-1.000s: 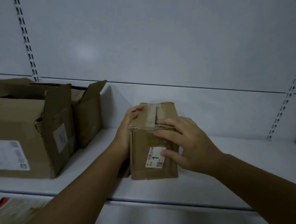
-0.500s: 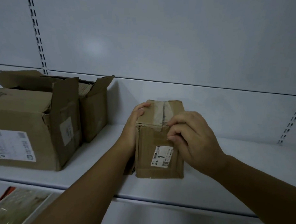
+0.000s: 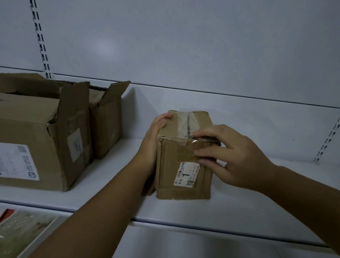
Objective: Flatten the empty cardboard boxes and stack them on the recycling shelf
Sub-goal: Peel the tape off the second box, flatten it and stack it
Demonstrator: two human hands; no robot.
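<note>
A small taped cardboard box [image 3: 183, 178] with a white label stands on the white shelf [image 3: 245, 205], a little right of centre. My left hand [image 3: 152, 146] grips its left side, thumb over the top edge. My right hand [image 3: 235, 155] lies against the front upper edge, its fingers fairly straight and their tips on the clear tape [image 3: 186, 126] where it folds down the front. Beside those fingertips the top flap shows a dark gap.
A large open box [image 3: 31, 143] with torn flaps stands at the shelf's left, with a smaller open box [image 3: 107, 127] behind it. A flat plastic-wrapped pack [image 3: 20, 236] lies on the lower level at bottom left. Slotted uprights [image 3: 39, 37] run up the back wall.
My right hand went from flat on the box's front corner to curled at the tape, and now its fingers stretch left along the front top edge. My left hand kept its grip.
</note>
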